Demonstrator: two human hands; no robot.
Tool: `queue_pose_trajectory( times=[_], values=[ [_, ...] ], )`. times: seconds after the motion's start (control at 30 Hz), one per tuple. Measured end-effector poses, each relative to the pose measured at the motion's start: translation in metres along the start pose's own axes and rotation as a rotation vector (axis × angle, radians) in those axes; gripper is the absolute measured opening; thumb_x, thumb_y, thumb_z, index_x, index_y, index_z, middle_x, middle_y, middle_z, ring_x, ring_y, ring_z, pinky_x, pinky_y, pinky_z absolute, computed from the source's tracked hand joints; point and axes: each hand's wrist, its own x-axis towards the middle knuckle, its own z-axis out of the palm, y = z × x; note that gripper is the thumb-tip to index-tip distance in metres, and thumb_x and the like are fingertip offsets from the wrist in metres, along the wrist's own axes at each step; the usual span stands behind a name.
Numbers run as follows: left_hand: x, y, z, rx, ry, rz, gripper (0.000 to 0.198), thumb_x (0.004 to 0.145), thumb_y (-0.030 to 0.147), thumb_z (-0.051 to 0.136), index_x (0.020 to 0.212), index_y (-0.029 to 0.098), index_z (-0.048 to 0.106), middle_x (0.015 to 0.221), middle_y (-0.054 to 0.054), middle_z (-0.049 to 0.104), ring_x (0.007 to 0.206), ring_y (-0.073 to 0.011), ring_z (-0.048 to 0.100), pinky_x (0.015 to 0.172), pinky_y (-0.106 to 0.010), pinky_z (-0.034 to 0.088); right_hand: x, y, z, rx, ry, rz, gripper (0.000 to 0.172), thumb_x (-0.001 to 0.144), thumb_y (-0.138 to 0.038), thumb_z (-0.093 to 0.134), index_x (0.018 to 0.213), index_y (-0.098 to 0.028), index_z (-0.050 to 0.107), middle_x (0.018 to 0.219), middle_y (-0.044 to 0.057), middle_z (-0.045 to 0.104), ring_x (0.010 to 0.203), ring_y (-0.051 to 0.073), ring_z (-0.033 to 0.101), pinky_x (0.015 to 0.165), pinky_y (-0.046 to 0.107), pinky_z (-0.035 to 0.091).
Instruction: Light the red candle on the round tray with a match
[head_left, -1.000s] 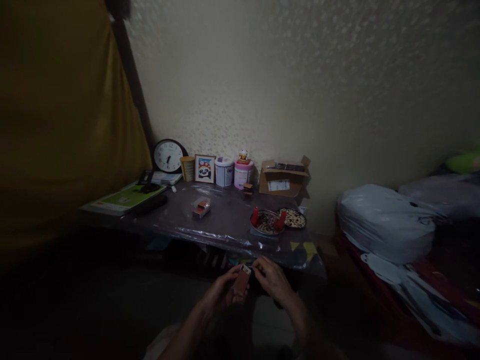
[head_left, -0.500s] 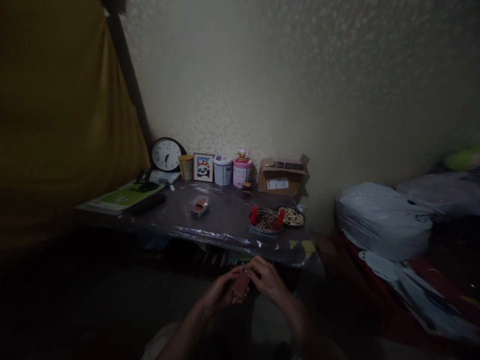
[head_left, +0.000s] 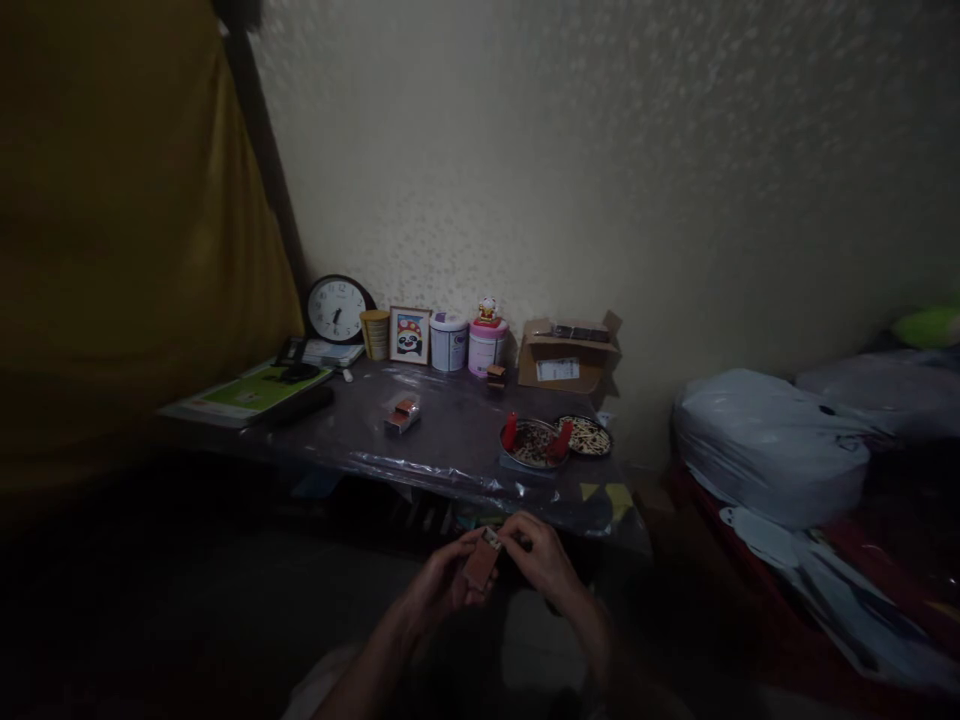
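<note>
My left hand (head_left: 448, 580) is closed around a brown matchbox (head_left: 482, 563), tilted, in front of the table's front edge. Its upper end stands partly slid open, showing pale matchsticks inside. Thumb and fingers of my right hand (head_left: 536, 552) are pinched together at that open end; what they hold, if anything, is too small to make out. Beyond my hands, a round dish (head_left: 534, 461) on the table holds dark-tipped bits and two upright red candles (head_left: 510, 431). Partly behind it, a plate of matchsticks (head_left: 587, 436) lies to the right.
Small matchboxes in clear wrap (head_left: 403, 415) lie on the plastic-covered table (head_left: 442, 440). Along the wall stand a clock (head_left: 337, 308), a picture frame (head_left: 409, 336), two tubs (head_left: 487, 348) and a cardboard box (head_left: 566, 360). White bags (head_left: 772, 440) are at right, a yellow curtain (head_left: 135, 240) at left.
The matchbox's open end shows more clearly, as my right fingers have drawn slightly to the right of it. My left hand keeps its hold on the box. The view has shifted slightly.
</note>
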Motion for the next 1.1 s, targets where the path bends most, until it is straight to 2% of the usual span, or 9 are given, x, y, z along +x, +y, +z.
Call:
queue_pose_trajectory(
  times=[0.27, 0.37, 0.53, 0.73, 0.83, 0.9, 1.1],
  values=[
    [0.0007, -0.0004, -0.0011, -0.090, -0.012, 0.019, 0.040, 0.076, 0.023, 0.047, 0.115, 0.019, 0.045, 0.080, -0.006, 0.066, 0.065, -0.0168, 0.061, 0.054, -0.026, 0.039, 0.0010, 0.0027, 0.0009, 0.248, 0.028, 0.100, 0.012, 0.077, -0.027, 0.055, 0.070, -0.018, 0.058, 0.071, 0.000, 0.063, 0.070, 0.015, 0.062, 0.068, 0.027, 0.048],
    [0.0001, -0.0005, -0.0023, -0.082, -0.039, 0.023, 0.041, 0.076, 0.024, 0.047, 0.117, 0.018, 0.044, 0.078, -0.008, 0.066, 0.063, -0.0169, 0.060, 0.052, -0.025, 0.037, 0.0023, 0.0036, 0.0015, 0.365, 0.053, 0.157, 0.016, 0.076, -0.034, 0.058, 0.071, -0.018, 0.058, 0.068, 0.000, 0.063, 0.068, 0.016, 0.064, 0.067, 0.028, 0.049],
    [-0.0004, 0.0003, -0.0035, -0.125, -0.072, 0.054, 0.042, 0.077, 0.023, 0.046, 0.119, 0.019, 0.043, 0.085, -0.008, 0.066, 0.069, -0.0174, 0.061, 0.055, -0.026, 0.039, 0.0051, -0.0004, -0.0014, 0.487, 0.036, 0.210, 0.029, 0.070, -0.046, 0.064, 0.078, -0.018, 0.060, 0.079, 0.002, 0.066, 0.076, 0.019, 0.066, 0.073, 0.031, 0.050],
    [-0.0019, 0.0035, 0.0027, -0.138, -0.020, 0.058, 0.044, 0.077, 0.022, 0.045, 0.121, 0.018, 0.040, 0.082, -0.008, 0.068, 0.067, -0.0177, 0.063, 0.058, -0.028, 0.041, 0.0069, 0.0042, -0.0017, 0.457, 0.086, 0.207, 0.037, 0.070, -0.055, 0.060, 0.077, -0.018, 0.061, 0.074, 0.004, 0.067, 0.072, 0.022, 0.066, 0.068, 0.035, 0.053],
    [-0.0022, 0.0043, 0.0033, -0.151, -0.035, 0.081, 0.045, 0.078, 0.022, 0.044, 0.122, 0.018, 0.039, 0.082, -0.009, 0.068, 0.069, -0.0177, 0.063, 0.061, -0.028, 0.042, 0.0069, 0.0066, 0.0000, 0.478, 0.107, 0.188, 0.037, 0.071, -0.055, 0.058, 0.077, -0.019, 0.060, 0.073, 0.004, 0.066, 0.072, 0.023, 0.066, 0.065, 0.034, 0.053],
    [-0.0023, 0.0044, 0.0026, -0.159, -0.062, 0.104, 0.046, 0.079, 0.022, 0.044, 0.125, 0.019, 0.037, 0.085, -0.009, 0.068, 0.072, -0.0181, 0.063, 0.063, -0.028, 0.042, 0.0064, 0.0076, 0.0016, 0.442, 0.113, 0.159, 0.033, 0.075, -0.052, 0.056, 0.078, -0.019, 0.059, 0.075, 0.004, 0.065, 0.074, 0.022, 0.066, 0.067, 0.033, 0.052],
    [-0.0023, 0.0037, 0.0016, -0.173, -0.084, 0.134, 0.046, 0.081, 0.024, 0.044, 0.126, 0.022, 0.036, 0.091, -0.009, 0.067, 0.075, -0.0178, 0.064, 0.063, -0.028, 0.043, 0.0020, 0.0063, 0.0061, 0.146, 0.126, -0.028, 0.015, 0.083, -0.033, 0.051, 0.086, -0.020, 0.058, 0.088, 0.005, 0.062, 0.084, 0.019, 0.060, 0.075, 0.029, 0.049]
  ],
)
